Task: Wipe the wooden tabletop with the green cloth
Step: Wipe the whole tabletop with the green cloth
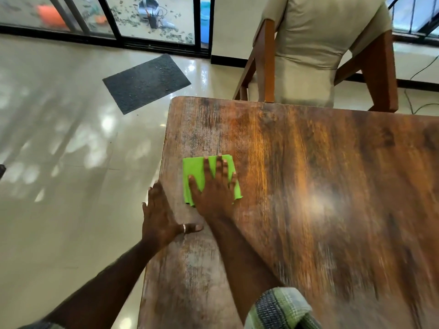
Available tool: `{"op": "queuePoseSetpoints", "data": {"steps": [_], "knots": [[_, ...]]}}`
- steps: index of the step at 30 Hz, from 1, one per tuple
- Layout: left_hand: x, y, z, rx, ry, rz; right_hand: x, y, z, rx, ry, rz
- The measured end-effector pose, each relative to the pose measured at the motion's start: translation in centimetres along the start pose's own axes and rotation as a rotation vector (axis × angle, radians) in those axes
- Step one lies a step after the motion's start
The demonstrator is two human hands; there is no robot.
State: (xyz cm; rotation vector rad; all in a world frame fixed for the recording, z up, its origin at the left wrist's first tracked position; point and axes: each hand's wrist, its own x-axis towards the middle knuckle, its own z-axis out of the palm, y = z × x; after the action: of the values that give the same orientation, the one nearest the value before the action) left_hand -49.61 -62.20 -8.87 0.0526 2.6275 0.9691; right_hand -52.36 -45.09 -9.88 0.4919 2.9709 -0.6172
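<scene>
The folded bright-green square cloth (193, 170) lies flat on the dark brown wooden tabletop (320, 186), left of the frame's centre and near the table's left edge. The right hand (213, 189) lies on it palm down, fingers straight and spread. It is pressing, not gripping, and the fingertips reach the cloth's upper edge. The left hand (159, 216) rests on the table's left edge, just below and left of the cloth. Its fingers extend along the rim, and one digit, wearing a silver ring (184, 228), lies flat on the wood. It holds nothing; whether any finger hooks under the rim cannot be told.

Step in hand, as judged: a wiping stroke over the left strip of the surface, which is paler and duller than the glossy wood to the right.

Recommended practice:
- Apply even pressure through a flat palm, so the whole cloth bears on the wood.
- Run strokes along the grain toward the upper left corner of the table, each overlapping the last.
- Watch the cloth's lower right corner — it projects from under the hand and may fold over.
- Treat the left hand as a brace only, and move it aside so the wood beneath it is wiped too.
</scene>
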Motion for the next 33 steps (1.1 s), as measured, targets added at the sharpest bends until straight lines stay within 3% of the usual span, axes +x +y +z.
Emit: {"op": "queuePoseSetpoints", "data": {"steps": [7, 10, 21, 33], "knots": [[-0.3, 1.4, -0.7, -0.031, -0.006, -0.032, 1.2, 14.4, -5.0, -0.122, 0.127, 0.249], [-0.3, 1.3, -0.7, -0.041, -0.012, -0.030, 1.6, 17.5, -6.2, -0.146, 0.129, 0.234], [-0.7, 1.8, -0.7, -0.073, 0.018, 0.056, 1.1, 17.7, -6.4, -0.126, 0.070, 0.198], [-1.6, 1.7, -1.2, -0.094, 0.007, -0.007, -12.2, 16.8, -4.3, -0.152, 0.098, 0.227]]}}
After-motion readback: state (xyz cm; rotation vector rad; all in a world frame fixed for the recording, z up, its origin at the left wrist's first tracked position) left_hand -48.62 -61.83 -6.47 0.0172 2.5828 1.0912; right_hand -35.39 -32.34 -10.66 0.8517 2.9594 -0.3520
